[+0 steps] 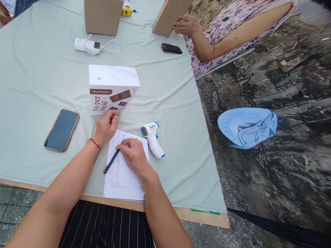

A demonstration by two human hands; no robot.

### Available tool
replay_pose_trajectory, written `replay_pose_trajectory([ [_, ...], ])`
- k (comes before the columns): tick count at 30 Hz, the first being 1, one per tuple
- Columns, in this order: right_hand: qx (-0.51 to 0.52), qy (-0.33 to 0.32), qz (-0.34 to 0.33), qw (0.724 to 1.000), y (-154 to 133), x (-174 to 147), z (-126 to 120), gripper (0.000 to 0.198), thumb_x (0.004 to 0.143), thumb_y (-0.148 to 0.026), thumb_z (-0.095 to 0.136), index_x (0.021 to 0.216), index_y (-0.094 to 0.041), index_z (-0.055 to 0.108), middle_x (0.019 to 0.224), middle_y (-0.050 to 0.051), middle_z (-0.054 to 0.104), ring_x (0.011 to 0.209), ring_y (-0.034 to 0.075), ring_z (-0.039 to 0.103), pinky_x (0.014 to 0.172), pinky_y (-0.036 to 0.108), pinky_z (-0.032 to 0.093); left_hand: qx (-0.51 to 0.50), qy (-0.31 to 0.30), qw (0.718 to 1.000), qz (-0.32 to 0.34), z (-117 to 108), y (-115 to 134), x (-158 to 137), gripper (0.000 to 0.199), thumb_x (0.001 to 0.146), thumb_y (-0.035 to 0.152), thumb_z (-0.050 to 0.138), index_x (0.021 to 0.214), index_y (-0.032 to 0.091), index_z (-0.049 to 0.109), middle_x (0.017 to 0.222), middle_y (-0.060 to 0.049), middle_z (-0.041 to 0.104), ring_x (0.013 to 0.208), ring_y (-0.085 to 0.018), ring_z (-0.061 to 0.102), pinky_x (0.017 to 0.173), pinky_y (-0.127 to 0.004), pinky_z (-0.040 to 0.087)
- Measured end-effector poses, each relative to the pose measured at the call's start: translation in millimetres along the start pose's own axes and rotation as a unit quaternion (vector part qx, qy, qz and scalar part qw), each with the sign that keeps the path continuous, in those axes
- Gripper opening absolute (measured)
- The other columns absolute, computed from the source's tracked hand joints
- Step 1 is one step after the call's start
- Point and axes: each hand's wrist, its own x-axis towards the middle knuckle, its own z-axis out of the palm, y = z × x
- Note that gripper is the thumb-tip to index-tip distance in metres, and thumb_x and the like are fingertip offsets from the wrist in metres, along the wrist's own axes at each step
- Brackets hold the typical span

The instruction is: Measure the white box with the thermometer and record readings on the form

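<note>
My left hand [106, 127], with a red cord on the wrist, is at the lower front edge of a white meal box [111, 76] printed "NutriMotion Su-per Meal". Its fingers are curled together, and what they pinch, if anything, is hidden. Resting over a stack of printed paper sheets [124, 193], my right hand [133, 155] has thumb and index finger closed at the upper end of a black pen [111, 162]. The pen slants across the print. Just right of the sheets lies a white and blue infrared thermometer [154, 140].
A wood-edged phone [62, 130] lies at left. Farther back are a white corded device [87, 45], a cardboard box [103, 17], a yellow tape measure [126, 11] and a black phone [172, 48]. Another person's hand [187, 26] touches a second cardboard box [169, 17]. A blue cap [247, 127] lies beyond the table.
</note>
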Motion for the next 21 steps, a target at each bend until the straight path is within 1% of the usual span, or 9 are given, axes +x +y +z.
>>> replay_pose_trajectory([
  [3, 0.052, 0.027, 0.015, 0.998, 8.0, -5.7, -12.2, 0.02, 0.095, -0.017, 0.048, 0.096, -0.023, 0.067, 0.084, 0.004, 0.059, 0.08, 0.017, 0.052, 0.075, 0.034, 0.04, 0.0, -0.042, 0.999, -0.033, 3.2, -1.3, 2.3, 0.015, 0.089, 0.025, 0.045, 0.094, 0.018, 0.058, 0.073, -0.001, 0.059, 0.067, -0.014, 0.054, 0.067, -0.027, 0.045],
  [6, 0.141, 0.116, 0.095, 0.979, 14.5, -11.4, -16.3, 0.008, 0.093, -0.025, 0.052, 0.094, -0.023, 0.06, 0.085, 0.004, 0.062, 0.077, 0.017, 0.056, 0.072, 0.035, 0.044, 0.005, -0.067, 0.997, -0.046, 4.5, -1.1, 4.7, 0.016, 0.088, 0.021, 0.045, 0.094, 0.018, 0.06, 0.072, -0.001, 0.06, 0.068, -0.014, 0.055, 0.065, -0.027, 0.043],
  [7, 0.177, 0.157, 0.137, 0.962, 15.3, -12.8, -15.6, 0.006, 0.091, -0.028, 0.055, 0.093, -0.023, 0.057, 0.083, 0.003, 0.062, 0.073, 0.017, 0.056, 0.069, 0.034, 0.045, 0.009, -0.073, 0.996, -0.05, 4.9, -1.2, 5.4, 0.017, 0.088, 0.02, 0.045, 0.095, 0.017, 0.06, 0.073, -0.001, 0.062, 0.068, -0.014, 0.055, 0.065, -0.027, 0.043],
  [9, 0.255, 0.224, 0.216, 0.916, 14.3, -14.0, -13.0, 0.012, 0.086, -0.033, 0.061, 0.086, -0.024, 0.053, 0.075, 0.0, 0.059, 0.063, 0.015, 0.054, 0.062, 0.032, 0.046, 0.032, -0.093, 0.993, -0.061, 5.6, -1.9, 6.5, 0.019, 0.088, 0.019, 0.045, 0.097, 0.017, 0.061, 0.074, -0.001, 0.064, 0.068, -0.015, 0.057, 0.063, -0.027, 0.042],
  [11, 0.332, 0.254, 0.26, 0.87, 9.7, -13.3, -12.0, 0.017, 0.08, -0.032, 0.064, 0.079, -0.024, 0.049, 0.067, -0.004, 0.056, 0.053, 0.012, 0.05, 0.054, 0.029, 0.043, 0.076, -0.131, 0.986, -0.063, 6.4, -2.7, 7.1, 0.018, 0.087, 0.02, 0.048, 0.098, 0.018, 0.062, 0.075, -0.002, 0.065, 0.069, -0.016, 0.058, 0.063, -0.028, 0.042],
  [13, 0.39, 0.232, 0.28, 0.846, 2.5, -11.8, -14.3, 0.014, 0.077, -0.03, 0.063, 0.076, -0.024, 0.051, 0.062, -0.005, 0.055, 0.049, 0.011, 0.049, 0.051, 0.028, 0.042, 0.122, -0.175, 0.975, -0.055, 7.3, -2.8, 7.3, 0.017, 0.085, 0.023, 0.053, 0.097, 0.019, 0.063, 0.076, -0.002, 0.066, 0.072, -0.018, 0.06, 0.064, -0.03, 0.042],
  [15, 0.407, 0.182, 0.311, 0.839, -5.3, -11.2, -18.2, 0.009, 0.076, -0.03, 0.061, 0.078, -0.023, 0.057, 0.061, -0.004, 0.058, 0.05, 0.012, 0.053, 0.053, 0.029, 0.045, 0.15, -0.204, 0.966, -0.048, 8.2, -2.1, 7.3, 0.017, 0.084, 0.025, 0.057, 0.098, 0.02, 0.064, 0.079, -0.002, 0.067, 0.077, -0.02, 0.061, 0.067, -0.031, 0.043],
  [17, 0.39, 0.144, 0.351, 0.839, -12.1, -12.6, -20.1, 0.009, 0.074, -0.03, 0.063, 0.078, -0.022, 0.06, 0.061, -0.003, 0.059, 0.053, 0.013, 0.055, 0.055, 0.029, 0.046, 0.159, -0.212, 0.963, -0.055, 9.3, -0.8, 7.6, 0.018, 0.084, 0.025, 0.057, 0.1, 0.02, 0.064, 0.082, -0.003, 0.067, 0.08, -0.021, 0.062, 0.069, -0.032, 0.043],
  [21, 0.323, 0.183, 0.384, 0.845, -20.0, -17.9, -12.8, 0.009, 0.068, -0.027, 0.063, 0.071, -0.022, 0.057, 0.064, -0.003, 0.057, 0.057, 0.012, 0.051, 0.053, 0.027, 0.043, 0.163, -0.215, 0.96, -0.069, 11.3, 1.5, 8.1, 0.019, 0.084, 0.022, 0.056, 0.1, 0.019, 0.065, 0.086, -0.004, 0.067, 0.083, -0.022, 0.062, 0.072, -0.033, 0.044],
])
